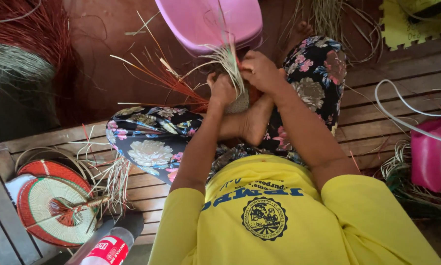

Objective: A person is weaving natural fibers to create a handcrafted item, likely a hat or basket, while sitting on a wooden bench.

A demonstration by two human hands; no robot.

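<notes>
Yellow cotton of my printed shirt (279,216) filled the bottom of the view, with my arms reaching forward over my crossed legs in flower-patterned black cloth (152,142). My left hand (222,91) was closed around the small round woven straw piece (239,104), pressing it from the left side. My right hand (260,71) was curled tight on the bundle of pale straw strands (230,64) that rose from that piece, fingers pinched at its upper edge. Both hands met just above my bare foot (252,122). Loose red and tan straw strands (166,78) fanned out to the left of the weaving. A pink plastic stool (210,22) stood just beyond my hands. On the wooden slatted floor (377,118) at my left lay a finished round fan woven in red and cream (53,206), with a clear bottle with a red label (107,248) near it. A pink plastic bag (431,154) lay at my right, beside white cord (402,113).
</notes>
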